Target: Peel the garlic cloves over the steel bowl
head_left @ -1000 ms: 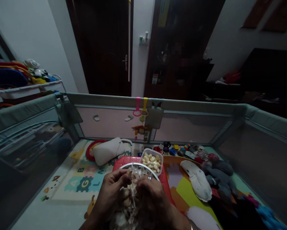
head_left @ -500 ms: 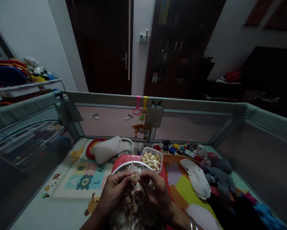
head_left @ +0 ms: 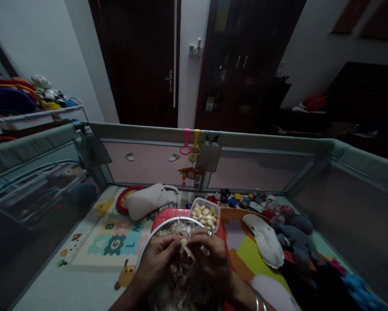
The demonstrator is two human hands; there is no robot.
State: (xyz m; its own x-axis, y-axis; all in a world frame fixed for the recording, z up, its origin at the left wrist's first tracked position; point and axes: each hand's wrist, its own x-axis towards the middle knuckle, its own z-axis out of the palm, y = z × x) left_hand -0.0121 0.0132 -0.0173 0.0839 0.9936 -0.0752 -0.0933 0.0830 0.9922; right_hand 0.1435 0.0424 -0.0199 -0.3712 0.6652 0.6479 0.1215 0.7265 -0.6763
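Observation:
My left hand [head_left: 157,261] and my right hand [head_left: 210,257] meet over a round metal bowl [head_left: 155,235] filled with papery garlic skins and cloves. Both pinch one pale garlic clove [head_left: 182,245] between their fingertips. A ring shows on a right finger and a bangle on the right wrist. Just beyond the bowl, a clear plastic tub [head_left: 205,214] holds several peeled cloves. Bowl and tub rest on a red tray [head_left: 163,216].
I sit inside a mesh-walled playpen [head_left: 252,142]. An alphabet play mat [head_left: 112,244] lies to the left, a white cushion [head_left: 145,203] beyond it. Soft toys and small toys [head_left: 278,224] are piled on the right. Dark doors stand behind the pen.
The hands have shifted slightly while working the clove; a bare pale clove now shows between the fingertips. More of the bowl's left rim is visible.

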